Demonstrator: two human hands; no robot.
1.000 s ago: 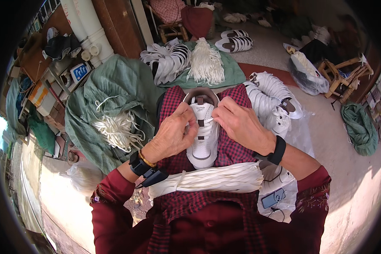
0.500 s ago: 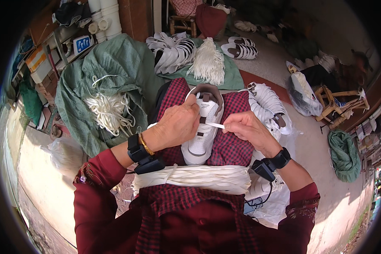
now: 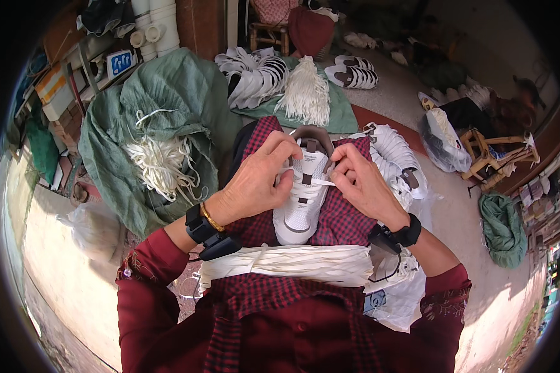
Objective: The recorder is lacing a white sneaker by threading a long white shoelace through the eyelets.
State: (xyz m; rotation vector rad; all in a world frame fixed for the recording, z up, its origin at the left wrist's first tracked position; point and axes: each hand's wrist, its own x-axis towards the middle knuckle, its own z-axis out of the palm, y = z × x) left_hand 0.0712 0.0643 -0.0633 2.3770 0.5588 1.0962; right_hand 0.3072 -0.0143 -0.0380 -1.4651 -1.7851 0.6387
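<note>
A white shoe upper (image 3: 298,214) with a brown collar rests across my lap, toe toward me. A flat white shoelace (image 3: 319,182) crosses its tongue, passing by a dark loop. My left hand (image 3: 258,177) curls round the shoe's left edge, thumb and forefinger bent; some fingertips are hidden. On the other side, my right hand (image 3: 364,186) is closed, pinching the shoelace close to the shoe's right edge. A tied bundle of white shoelaces (image 3: 286,264) lies across my lap, nearer than the shoe.
To the left, a green cloth sack (image 3: 162,93) holds a heap of white laces (image 3: 165,165). Stacked shoe uppers (image 3: 392,152) stand right of my lap. More uppers (image 3: 258,81) and a lace bunch (image 3: 305,93) lie ahead on green cloth. A wooden stool (image 3: 498,155) is farther right.
My right hand has moved up and closer to the shoe's edge, with less lace stretched out. My left hand has shifted off the tongue toward the left edge, its fingers looser.
</note>
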